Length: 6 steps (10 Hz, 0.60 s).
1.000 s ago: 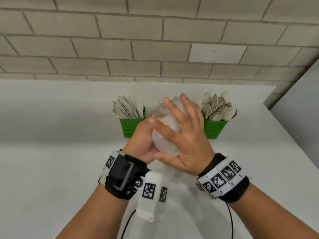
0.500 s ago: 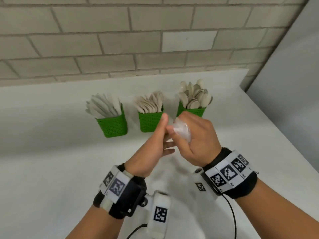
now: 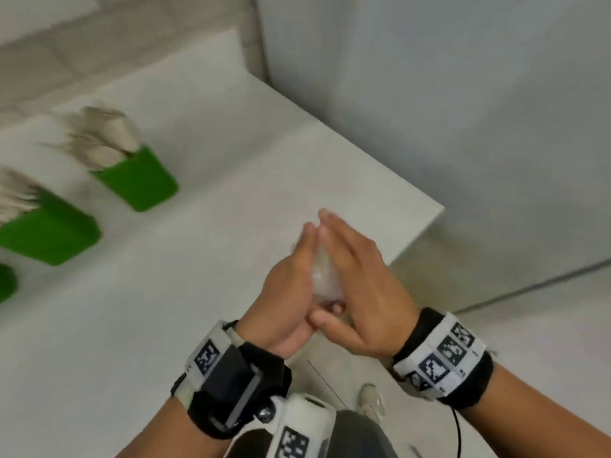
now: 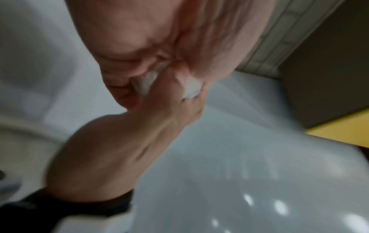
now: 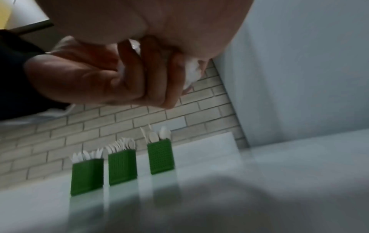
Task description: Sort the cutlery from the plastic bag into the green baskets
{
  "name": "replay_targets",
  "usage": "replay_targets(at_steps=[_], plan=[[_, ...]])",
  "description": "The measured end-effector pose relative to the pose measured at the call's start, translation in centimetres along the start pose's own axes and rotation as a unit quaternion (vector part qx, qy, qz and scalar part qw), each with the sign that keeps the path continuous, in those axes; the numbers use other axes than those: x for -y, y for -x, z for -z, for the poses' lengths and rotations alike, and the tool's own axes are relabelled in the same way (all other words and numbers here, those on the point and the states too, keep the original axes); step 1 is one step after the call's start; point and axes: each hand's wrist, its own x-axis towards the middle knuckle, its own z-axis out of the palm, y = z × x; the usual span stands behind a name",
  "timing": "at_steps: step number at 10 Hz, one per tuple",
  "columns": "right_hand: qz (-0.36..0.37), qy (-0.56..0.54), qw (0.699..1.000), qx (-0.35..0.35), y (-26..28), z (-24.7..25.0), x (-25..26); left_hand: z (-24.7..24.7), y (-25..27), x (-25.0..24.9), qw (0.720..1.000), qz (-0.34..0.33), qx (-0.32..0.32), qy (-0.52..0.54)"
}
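The clear plastic bag is crumpled into a small wad and squeezed between my two hands above the table's right part. My left hand and right hand meet at the fingertips like a tent, with the thumbs tucked under the wad's near end. The left wrist view shows bits of the bag bulging between curled fingers, and so does the right wrist view. Three green baskets stand in a row near the brick wall, each holding pale cutlery. The head view shows them blurred at far left.
The white table ends in a corner just right of my hands. A grey wall panel rises beyond it. Floor and a shoe show below my wrists.
My view has swung right, so the baskets slid to the left edge. My hands moved toward the table's right corner. The left hand now presses the bag against the right.
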Motion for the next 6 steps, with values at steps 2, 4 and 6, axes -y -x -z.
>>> replay_targets(at_steps=[2,4,6], plan=[[-0.143,0.001,0.984,-0.108,12.7,2.2,-4.2,-8.7,-4.4,9.9,0.989,0.125,0.067,0.027],[-0.676,-0.363,0.591,-0.251,23.6,-5.0,-16.0,-6.5,-8.6,23.4,0.913,0.227,0.056,-0.336],[-0.814,-0.418,0.383,-0.127,30.7,-16.4,-26.6,9.5,-2.9,34.1,0.843,0.314,-0.108,-0.423]])
